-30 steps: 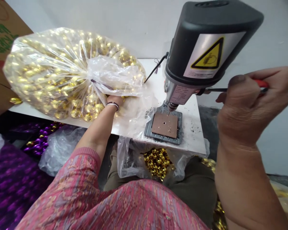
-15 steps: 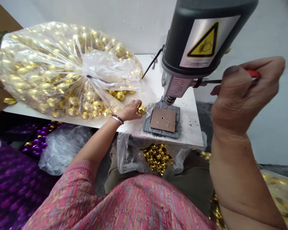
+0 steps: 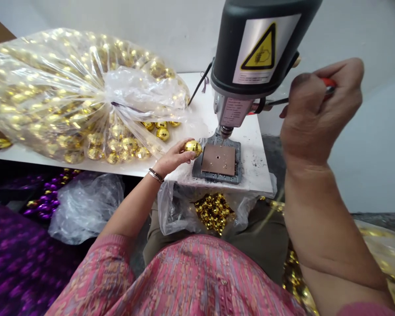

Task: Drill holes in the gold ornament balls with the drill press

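Between the thumb and fingers of my left hand [image 3: 173,159] is a shiny gold faceted ball [image 3: 193,149], just left of the drill press base [image 3: 237,169]. My right hand [image 3: 319,114] is closed around the red-ended feed lever [image 3: 329,84] of the drill press [image 3: 253,48]. Its drill bit [image 3: 223,141] points down above a square brown board [image 3: 218,160], which has a small hole in the middle and bits of gold on it. Ball and board are apart.
A big clear bag of gold balls [image 3: 69,101] covers the left of the white table [image 3: 261,181]. Several loose gold balls [image 3: 162,134] lie at its mouth. Gold pieces [image 3: 213,213] fill a plastic bag below the table edge. Purple baubles [image 3: 48,199] lie lower left.
The gold ball in my left hand has turned and shows more fully, still beside the base. My right hand stays on the lever. The whole view has shifted slightly.
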A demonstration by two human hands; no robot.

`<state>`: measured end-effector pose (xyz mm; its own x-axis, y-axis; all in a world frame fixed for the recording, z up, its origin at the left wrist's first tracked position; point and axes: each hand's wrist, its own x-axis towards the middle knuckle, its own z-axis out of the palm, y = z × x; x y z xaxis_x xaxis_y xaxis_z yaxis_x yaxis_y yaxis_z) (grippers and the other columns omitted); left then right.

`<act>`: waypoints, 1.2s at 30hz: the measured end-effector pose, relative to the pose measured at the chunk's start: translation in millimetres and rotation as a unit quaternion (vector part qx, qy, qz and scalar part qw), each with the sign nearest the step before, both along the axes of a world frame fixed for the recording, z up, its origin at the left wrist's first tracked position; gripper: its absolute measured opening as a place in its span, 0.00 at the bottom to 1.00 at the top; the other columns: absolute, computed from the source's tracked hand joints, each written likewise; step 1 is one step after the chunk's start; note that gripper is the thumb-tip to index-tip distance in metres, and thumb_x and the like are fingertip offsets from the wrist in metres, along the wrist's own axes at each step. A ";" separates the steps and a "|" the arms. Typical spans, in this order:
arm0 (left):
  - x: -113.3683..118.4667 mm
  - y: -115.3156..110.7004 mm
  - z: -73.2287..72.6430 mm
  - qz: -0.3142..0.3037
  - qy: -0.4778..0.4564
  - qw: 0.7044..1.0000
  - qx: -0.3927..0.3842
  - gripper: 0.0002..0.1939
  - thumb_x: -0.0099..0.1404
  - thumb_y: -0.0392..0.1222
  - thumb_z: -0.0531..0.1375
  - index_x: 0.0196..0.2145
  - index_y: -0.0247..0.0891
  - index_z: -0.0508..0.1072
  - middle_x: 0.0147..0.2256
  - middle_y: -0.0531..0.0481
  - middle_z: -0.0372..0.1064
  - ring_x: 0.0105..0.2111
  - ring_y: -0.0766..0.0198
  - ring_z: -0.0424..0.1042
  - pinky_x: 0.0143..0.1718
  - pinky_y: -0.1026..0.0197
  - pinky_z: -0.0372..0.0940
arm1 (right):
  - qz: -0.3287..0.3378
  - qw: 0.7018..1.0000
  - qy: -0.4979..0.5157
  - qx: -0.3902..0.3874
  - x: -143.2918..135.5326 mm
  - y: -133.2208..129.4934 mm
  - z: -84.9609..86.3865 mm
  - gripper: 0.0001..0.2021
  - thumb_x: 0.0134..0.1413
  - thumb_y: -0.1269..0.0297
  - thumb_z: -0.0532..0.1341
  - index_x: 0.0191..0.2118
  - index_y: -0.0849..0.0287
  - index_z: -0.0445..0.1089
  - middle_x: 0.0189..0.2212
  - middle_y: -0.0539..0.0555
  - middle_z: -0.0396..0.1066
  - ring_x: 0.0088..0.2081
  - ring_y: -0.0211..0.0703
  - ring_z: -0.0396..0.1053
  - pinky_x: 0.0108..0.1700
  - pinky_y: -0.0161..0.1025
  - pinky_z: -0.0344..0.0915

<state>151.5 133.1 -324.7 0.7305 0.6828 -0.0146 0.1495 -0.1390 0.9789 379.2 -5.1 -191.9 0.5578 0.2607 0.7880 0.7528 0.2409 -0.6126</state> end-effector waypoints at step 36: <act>88.0 -19.5 -8.2 -0.043 0.149 0.969 0.192 0.35 0.53 0.40 0.72 0.59 0.34 0.74 0.52 0.41 0.77 0.52 0.52 0.74 0.58 0.49 0.68 | 0.072 0.989 0.097 -0.090 31.2 36.6 44.1 0.16 0.66 0.63 0.55 0.28 0.56 0.48 0.24 0.43 0.46 0.25 0.23 0.47 0.25 0.24 0.48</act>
